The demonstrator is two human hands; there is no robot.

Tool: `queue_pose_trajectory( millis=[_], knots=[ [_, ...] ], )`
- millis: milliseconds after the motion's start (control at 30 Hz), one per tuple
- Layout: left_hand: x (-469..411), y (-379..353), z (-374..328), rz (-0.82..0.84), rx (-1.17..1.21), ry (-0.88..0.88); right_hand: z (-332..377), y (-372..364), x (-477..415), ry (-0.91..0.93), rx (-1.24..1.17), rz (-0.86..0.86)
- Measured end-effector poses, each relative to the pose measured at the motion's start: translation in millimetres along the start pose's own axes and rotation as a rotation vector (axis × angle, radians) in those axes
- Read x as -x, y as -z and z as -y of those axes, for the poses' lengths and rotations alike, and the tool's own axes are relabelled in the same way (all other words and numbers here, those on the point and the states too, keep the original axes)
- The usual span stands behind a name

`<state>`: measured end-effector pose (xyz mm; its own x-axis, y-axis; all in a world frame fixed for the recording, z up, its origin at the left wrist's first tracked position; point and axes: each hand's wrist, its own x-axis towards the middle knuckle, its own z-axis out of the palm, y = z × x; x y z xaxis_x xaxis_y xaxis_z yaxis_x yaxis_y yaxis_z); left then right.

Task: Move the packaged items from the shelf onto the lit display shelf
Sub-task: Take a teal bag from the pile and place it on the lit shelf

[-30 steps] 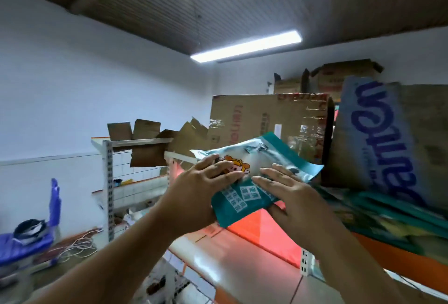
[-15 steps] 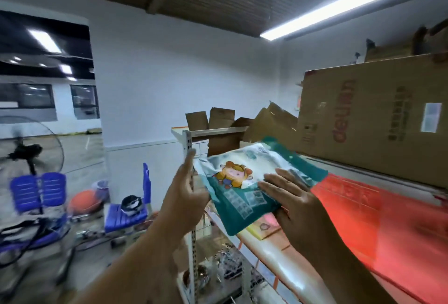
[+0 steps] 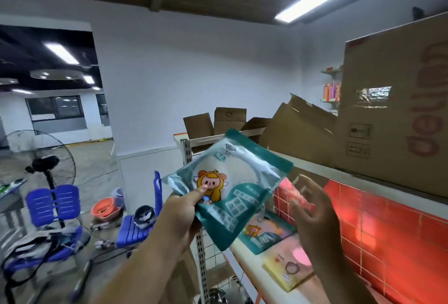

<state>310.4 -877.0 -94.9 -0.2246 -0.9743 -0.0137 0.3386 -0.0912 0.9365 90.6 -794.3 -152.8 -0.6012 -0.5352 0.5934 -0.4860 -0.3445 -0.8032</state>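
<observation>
At centre, the left grip [image 3: 180, 214] pinches the teal packet [image 3: 232, 182], the right grip [image 3: 312, 211] open and empty at 3 o'clock; best lay it flat on the lit display shelf [image 3: 246, 271] at 5 o'clock.

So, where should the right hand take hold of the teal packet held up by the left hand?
Pinch the teal packet by its free right edge, coming from the right. It is flat and tilted; the left hand pinches its lower-left part, and the open right hand is beside that edge.

The left hand [image 3: 180, 216] and right hand [image 3: 315, 209] are bare, as are both forearms [image 3: 135, 272].
</observation>
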Motion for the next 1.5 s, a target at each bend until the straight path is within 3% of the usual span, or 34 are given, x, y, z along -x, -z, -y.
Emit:
queue_pose_trajectory(
  millis=[67, 133, 233, 300, 433, 533, 667, 800, 933, 1133, 1367, 1500],
  knots=[
    [-18.9, -9.3, 9.6, -0.006, 0.016, -0.001, -11.2, -12.0, -13.4, -0.465, -0.523, 0.118],
    [-36.6, -20.1, 23.5, 0.011, -0.029, 0.023, -17.6, -30.2, -23.9, -0.694, -0.802, 0.267],
    [-63.1, -30.4, 45.4, 0.022, -0.128, 0.064, -19.7, -55.6, -40.1, -0.648, -0.659, 0.222],
    [-83.3, -32.1, 56.6, 0.002, -0.273, -0.017, -30.8, -67.6, -54.6, -0.591, -0.512, 0.138],
    [-133.6, -14.2, 66.9, 0.038, -0.924, -0.495, -59.2, -84.0, -80.2, -0.546, -0.402, 0.104],
    [-180.8, 2.3, 70.1, 0.266, -1.36, -0.866, -80.3, -99.8, -95.4, -0.55, -0.407, 0.047],
    [-231.4, 15.6, 75.2, 0.712, -1.656, -0.79, -114.4, -128.9, -111.4, -0.629, -0.353, -0.027],
    [-284.6, 20.3, 96.7, 0.791, -1.644, -0.901, -143.2, -163.7, -126.0, -0.754, -0.313, -0.097],
    [-331.8, 29.8, 119.5, 0.854, -1.564, -0.88, -155.4, -191.8, -123.4, -0.816, -0.238, -0.119],
    [-370.2, 42.8, 164.8, 1.037, -1.415, -1.101, -189.9, -204.8, -96.3, -0.867, 0.006, -0.105],
    [-398.1, 27.8, 225.8, 1.26, -1.518, -1.011, -253.6, -188.2, -83.6, -0.967, 0.405, -0.023],
    [-410.7, 16.6, 242.4, 1.25, -1.604, -1.016, -287.7, -186.2, -93.1, -1.031, 0.536, 0.015]
  ],
)
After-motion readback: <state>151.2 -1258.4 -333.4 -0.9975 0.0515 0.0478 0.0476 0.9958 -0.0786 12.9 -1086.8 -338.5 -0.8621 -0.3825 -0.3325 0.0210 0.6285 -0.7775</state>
